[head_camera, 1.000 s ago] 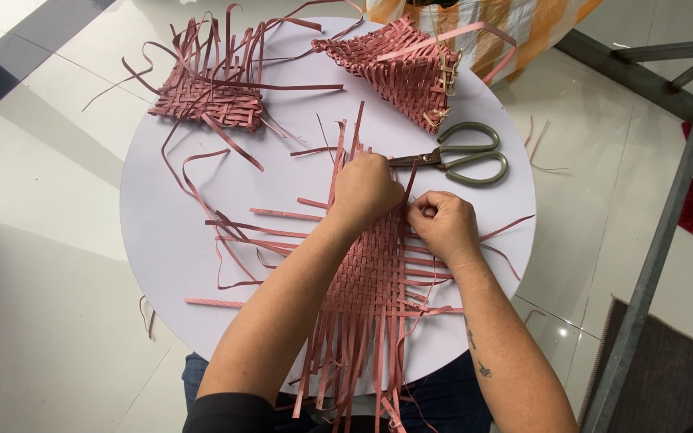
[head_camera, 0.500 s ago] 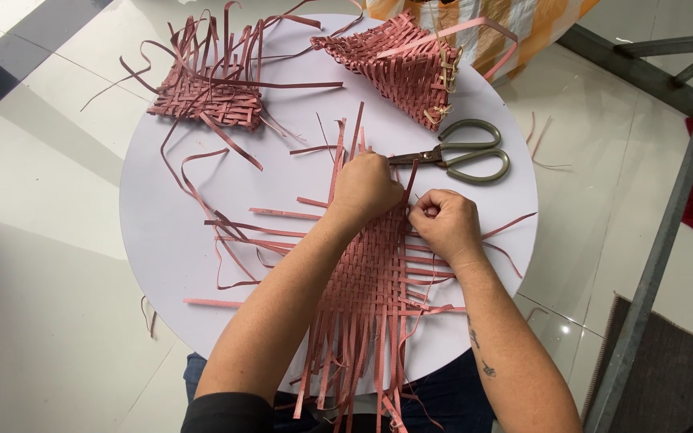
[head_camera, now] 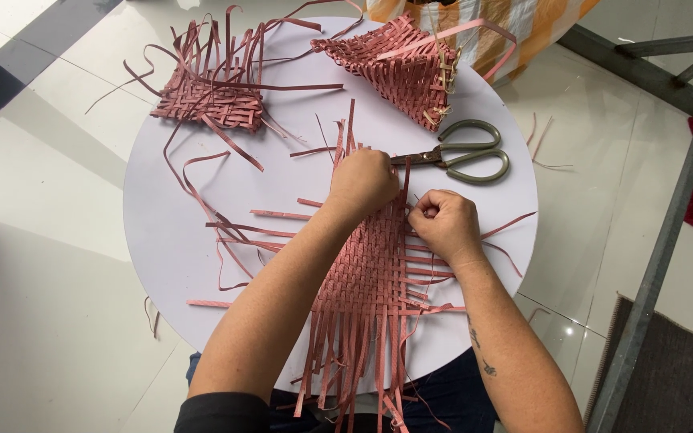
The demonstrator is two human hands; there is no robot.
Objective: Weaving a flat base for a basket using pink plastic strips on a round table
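Floor tile, pale and glossy, lies at the far left, and a round white counter (head_camera: pixel 162 232) fills the middle of the view. On its far left part sits a small woven mat (head_camera: pixel 206 100) of pink strips with loose ends curling off it, and single pink strips (head_camera: pixel 226 228) lie scattered nearer the person. At the centre, a larger half-woven mat (head_camera: pixel 370 281) of the same strips lies flat on the counter, its long loose ends hanging over the near edge toward the person's lap. The left hand (head_camera: pixel 362 180) rests on the far end of this mat, fingers curled together and pressing down on the strips there. Just beside it, the right hand (head_camera: pixel 443 223) sits at the mat's right edge, its fingers pinched on a crosswise strip. Beyond the hands, a third woven piece (head_camera: pixel 399 68), folded into a cone-like shape, lies at the far side. Scissors (head_camera: pixel 463 155) with grey-green handles lie near the right hand, blades pointing toward the left hand. At the right, a grey metal frame (head_camera: pixel 667 232) stands on the floor
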